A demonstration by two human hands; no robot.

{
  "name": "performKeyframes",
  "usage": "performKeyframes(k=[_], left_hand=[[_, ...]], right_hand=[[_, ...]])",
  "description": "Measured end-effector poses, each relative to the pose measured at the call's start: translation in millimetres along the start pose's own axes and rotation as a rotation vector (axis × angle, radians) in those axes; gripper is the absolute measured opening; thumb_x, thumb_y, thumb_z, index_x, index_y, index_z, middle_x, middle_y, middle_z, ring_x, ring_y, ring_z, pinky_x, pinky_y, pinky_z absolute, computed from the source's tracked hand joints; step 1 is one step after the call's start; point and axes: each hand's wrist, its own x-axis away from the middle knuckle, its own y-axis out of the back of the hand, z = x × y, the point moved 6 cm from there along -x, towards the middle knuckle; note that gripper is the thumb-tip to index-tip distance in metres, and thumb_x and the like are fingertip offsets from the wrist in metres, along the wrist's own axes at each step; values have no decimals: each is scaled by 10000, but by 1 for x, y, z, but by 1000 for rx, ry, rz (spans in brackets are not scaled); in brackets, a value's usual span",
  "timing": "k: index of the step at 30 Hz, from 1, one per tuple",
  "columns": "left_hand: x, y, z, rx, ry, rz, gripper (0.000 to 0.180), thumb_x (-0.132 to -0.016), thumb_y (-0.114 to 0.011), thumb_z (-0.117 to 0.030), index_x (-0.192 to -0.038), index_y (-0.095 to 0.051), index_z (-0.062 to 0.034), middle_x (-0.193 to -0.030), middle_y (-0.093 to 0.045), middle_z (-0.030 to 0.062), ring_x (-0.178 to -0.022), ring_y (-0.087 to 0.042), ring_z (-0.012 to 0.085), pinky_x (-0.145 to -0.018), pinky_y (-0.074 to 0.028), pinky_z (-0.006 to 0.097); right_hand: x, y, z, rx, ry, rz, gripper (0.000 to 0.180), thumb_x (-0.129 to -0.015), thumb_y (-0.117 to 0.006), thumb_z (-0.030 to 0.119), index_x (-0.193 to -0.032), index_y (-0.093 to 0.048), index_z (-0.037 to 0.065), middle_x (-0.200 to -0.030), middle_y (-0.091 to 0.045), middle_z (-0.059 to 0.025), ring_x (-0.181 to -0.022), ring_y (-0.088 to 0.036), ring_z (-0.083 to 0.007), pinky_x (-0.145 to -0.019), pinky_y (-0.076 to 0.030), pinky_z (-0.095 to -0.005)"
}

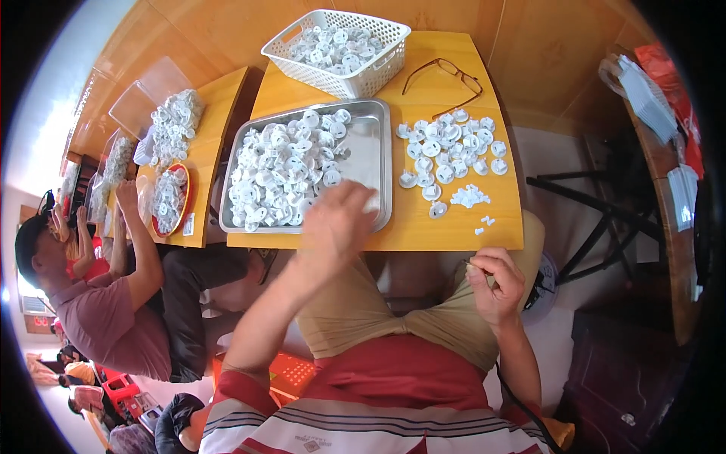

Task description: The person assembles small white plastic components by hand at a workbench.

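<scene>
My left hand (338,227) is over the front right part of a metal tray (370,155) heaped with small round white plastic parts (276,170). Motion smears its fingers, and I cannot tell whether they hold a part. In front of the table edge, my right hand (497,286) is closed in a pinch. A thin dark tip shows at its fingertips; the rest is hidden in the hand. On the table nearest to this hand lie a small pile of tiny white pieces (470,197) and a few loose ones. Behind them spreads a group of round white parts (446,147).
A white plastic basket (378,74) of similar parts stands at the back, with eyeglasses (446,66) to its right. At left, a co-worker (113,310) sits by another table with a red-rimmed bowl (186,198). A dark folding stand (605,204) is at right.
</scene>
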Motion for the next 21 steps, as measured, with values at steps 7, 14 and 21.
performKeyframes(k=[7, 14, 21], left_hand=[[-28, 7, 60, -462, -68, 63, 153, -794, -714, -100, -942, -721, -63, -1010, -661, 102, -984, -623, 312, -884, -510, 438], [-26, 0, 68, -517, -93, 64, 94, -802, -623, -90, -850, -702, -75, -934, -663, 107, -964, -630, 305, -881, -490, 430], [-23, 9, 58, -107, 127, 105, 81, -840, -744, -73, -902, -693, -72, -877, -701, 101, -945, -680, 332, -833, -537, 441]], right_hand=[[-1, -5, 7, -95, -35, 30, 118, -867, -753, -36, -943, -669, -3, -909, -678, -126, -733, -644, -198, -639, -519, -292], [-3, -3, 11, -77, -37, 51, 136, -853, -763, -45, -942, -669, -1, -893, -678, -133, -739, -653, -238, -664, -530, -322], [1, -9, 0, -129, -113, 54, 113, -871, -747, -38, -946, -669, -8, -902, -671, -130, -731, -641, -216, -659, -525, -309]])
